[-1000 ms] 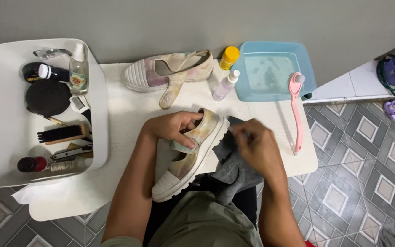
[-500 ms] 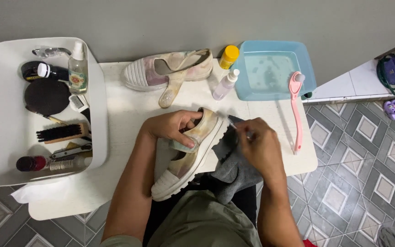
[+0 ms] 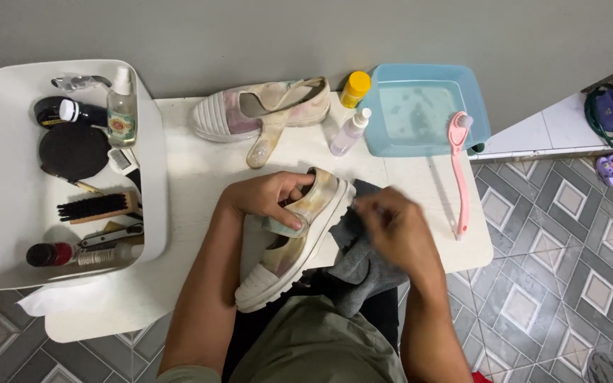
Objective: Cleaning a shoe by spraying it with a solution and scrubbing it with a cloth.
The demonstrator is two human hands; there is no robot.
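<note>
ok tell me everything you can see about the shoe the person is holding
The pale slip-on shoe with washed-out pink, yellow and green fabric has a thick white ribbed sole and a white toe cap. It lies tilted on its side at the white table's near edge, toe toward the person's lap, heel toward the wall. The left hand grips its heel opening, fingers inside the collar. The right hand, blurred, presses a dark grey cloth against the sole's side near the heel.

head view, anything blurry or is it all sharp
Head view: the right hand is motion-blurred at its fingers over the grey cloth; the left hand, the shoe it grips and the white tray are sharp; lighting even, shadows soft.
</note>
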